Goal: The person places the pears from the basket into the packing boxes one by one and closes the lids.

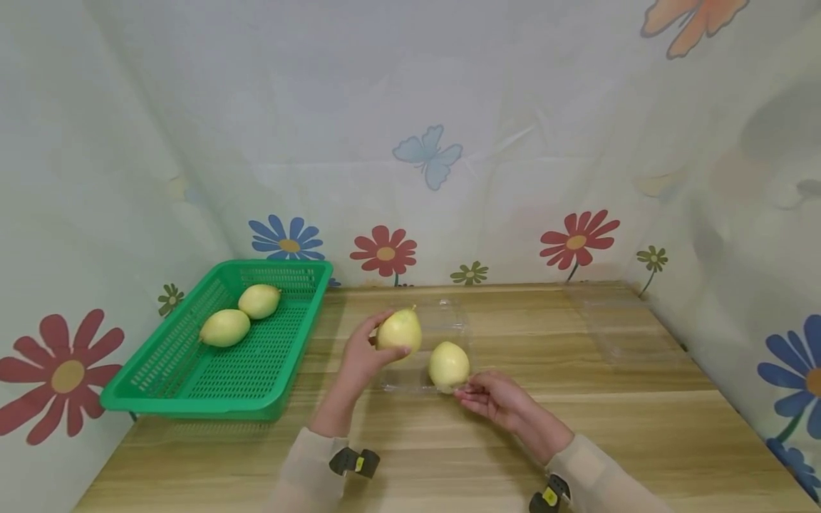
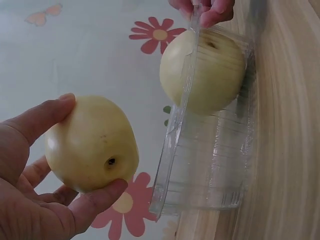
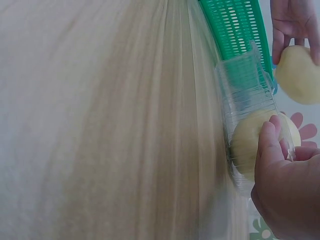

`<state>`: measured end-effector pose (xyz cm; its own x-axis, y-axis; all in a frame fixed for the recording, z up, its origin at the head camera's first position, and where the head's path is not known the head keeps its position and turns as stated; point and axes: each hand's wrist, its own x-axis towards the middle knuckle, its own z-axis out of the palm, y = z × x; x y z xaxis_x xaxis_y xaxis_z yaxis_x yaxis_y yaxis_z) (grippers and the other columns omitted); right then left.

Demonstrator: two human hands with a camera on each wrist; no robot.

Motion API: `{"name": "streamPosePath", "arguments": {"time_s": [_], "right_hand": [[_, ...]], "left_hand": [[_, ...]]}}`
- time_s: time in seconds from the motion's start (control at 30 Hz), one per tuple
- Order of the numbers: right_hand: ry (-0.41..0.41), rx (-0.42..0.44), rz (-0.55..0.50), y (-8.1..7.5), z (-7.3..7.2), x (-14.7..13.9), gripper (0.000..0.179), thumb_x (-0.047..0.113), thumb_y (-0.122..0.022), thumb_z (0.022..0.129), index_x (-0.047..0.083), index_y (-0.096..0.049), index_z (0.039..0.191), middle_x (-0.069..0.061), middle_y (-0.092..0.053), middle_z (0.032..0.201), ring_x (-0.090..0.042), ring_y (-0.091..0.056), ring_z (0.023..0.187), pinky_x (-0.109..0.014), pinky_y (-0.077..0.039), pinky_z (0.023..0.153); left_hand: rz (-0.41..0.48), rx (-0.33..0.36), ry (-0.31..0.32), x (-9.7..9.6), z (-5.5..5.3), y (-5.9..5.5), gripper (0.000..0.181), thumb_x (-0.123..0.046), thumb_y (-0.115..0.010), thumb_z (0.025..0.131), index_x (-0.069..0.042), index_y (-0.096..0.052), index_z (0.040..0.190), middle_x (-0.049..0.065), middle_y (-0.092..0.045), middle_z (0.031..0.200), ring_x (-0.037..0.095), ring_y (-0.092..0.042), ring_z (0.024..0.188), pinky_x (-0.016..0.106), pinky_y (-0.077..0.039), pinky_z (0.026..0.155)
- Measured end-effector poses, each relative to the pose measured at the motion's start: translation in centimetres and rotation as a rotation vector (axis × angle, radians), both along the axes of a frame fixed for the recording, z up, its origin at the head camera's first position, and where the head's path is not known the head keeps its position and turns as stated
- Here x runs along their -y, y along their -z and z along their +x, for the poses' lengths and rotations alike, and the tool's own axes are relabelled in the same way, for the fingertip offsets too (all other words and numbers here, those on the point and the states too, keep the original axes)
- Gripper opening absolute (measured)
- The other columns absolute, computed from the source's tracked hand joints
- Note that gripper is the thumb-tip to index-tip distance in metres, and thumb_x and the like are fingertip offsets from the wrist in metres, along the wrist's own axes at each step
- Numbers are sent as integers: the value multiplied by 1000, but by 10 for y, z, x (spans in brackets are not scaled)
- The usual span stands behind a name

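Note:
My left hand (image 1: 362,353) grips a pale yellow pear (image 1: 400,333) above a clear plastic box (image 1: 442,315), thumb on one side and fingers on the other. Inside the box, at its near right corner, lies a second pear (image 1: 449,367). The right hand (image 1: 503,406) pinches the box's rim close to that pear. In the left wrist view, the held pear (image 2: 92,145) shows its dark-centred end and hangs apart from the box wall (image 2: 172,150). Right thumb and fingers straddle the rim in the right wrist view, where the boxed pear (image 3: 247,142) shows through the plastic.
A green slotted basket (image 1: 288,404) stands on the left of the wooden table (image 1: 410,456); two pears (image 1: 224,328) lie in it. Another clear plastic piece (image 1: 631,328) sits at the back right. A flower-printed cloth (image 1: 500,92) hangs behind the table.

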<state>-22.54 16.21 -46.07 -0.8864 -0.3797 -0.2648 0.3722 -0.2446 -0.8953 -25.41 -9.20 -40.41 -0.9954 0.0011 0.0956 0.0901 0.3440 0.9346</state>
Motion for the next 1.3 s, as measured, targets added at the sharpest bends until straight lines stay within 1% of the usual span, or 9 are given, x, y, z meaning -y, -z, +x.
{"name": "streamPosePath", "arguments": {"time_s": [0.1, 0.17, 0.27, 0.33, 0.4, 0.8, 1.07, 1.17, 1.3], "right_hand": [[-4, 2, 1, 0, 0, 0, 26, 1, -41, 103, 7, -60, 88, 1, -75, 80, -5, -74, 80, -17, -61, 78], [-7, 0, 3, 0, 0, 0, 25, 1, -41, 103, 7, -60, 88, 1, -74, 80, -5, -74, 80, -16, -61, 78], [-1, -2, 3, 1, 1, 0, 25, 1, -41, 103, 7, -60, 88, 1, -74, 80, -5, -74, 80, -17, -61, 78], [0, -2, 5, 0, 1, 1, 25, 1, -42, 103, 7, -60, 88, 1, -74, 80, -5, -74, 80, -17, -61, 78], [3, 1, 5, 0, 1, 1, 24, 1, -42, 103, 7, -60, 88, 1, -74, 80, -5, -74, 80, -17, -61, 78], [6, 7, 3, -1, 0, 1, 26, 1, -42, 103, 7, -61, 87, 1, -74, 80, -5, -74, 80, -17, -61, 78], [3, 11, -8, 0, -1, 0, 26, 1, -41, 104, 7, -60, 88, 1, -74, 80, -4, -74, 79, -16, -61, 78], [5, 10, -8, 0, -1, 1, 26, 1, -41, 104, 7, -60, 88, 1, -75, 80, -4, -74, 80, -16, -61, 78], [9, 13, -3, -1, 0, 1, 25, 1, -41, 103, 7, -60, 88, 1, -74, 80, -5, -74, 80, -17, -61, 78]], "left_hand": [[3, -16, 2, -4, 0, 5, 71, -11, -87, 78, -9, -59, 143, 19, -53, 150, 38, -62, 112, 39, -59, 83], [-10, -27, 7, -7, 0, 8, 71, -10, -87, 77, -7, -59, 142, 21, -55, 148, 38, -62, 112, 42, -59, 86], [-49, -44, 13, -12, 1, 12, 70, -10, -87, 77, -4, -59, 141, 23, -57, 145, 40, -61, 119, 51, -56, 97], [-72, -42, 7, -14, 2, 15, 70, -10, -88, 76, -4, -60, 140, 24, -57, 144, 41, -58, 126, 56, -52, 104], [-94, -46, 2, -15, 2, 16, 70, -11, -89, 76, -3, -60, 140, 24, -58, 144, 42, -56, 130, 60, -48, 108], [-131, -65, 19, -20, 2, 22, 70, -8, -89, 75, -2, -60, 138, 25, -57, 144, 45, -54, 133, 62, -45, 111], [-165, -120, 38, -23, 2, 26, 68, -6, -88, 73, 1, -62, 135, 27, -59, 140, 47, -54, 133, 63, -42, 113], [-181, -127, 33, -25, 3, 27, 67, -5, -88, 73, 0, -62, 135, 26, -58, 141, 47, -53, 135, 63, -41, 115], [-235, -132, 12, -28, 4, 29, 67, -4, -89, 72, -2, -64, 134, 24, -58, 142, 46, -53, 134, 63, -41, 115]]}}
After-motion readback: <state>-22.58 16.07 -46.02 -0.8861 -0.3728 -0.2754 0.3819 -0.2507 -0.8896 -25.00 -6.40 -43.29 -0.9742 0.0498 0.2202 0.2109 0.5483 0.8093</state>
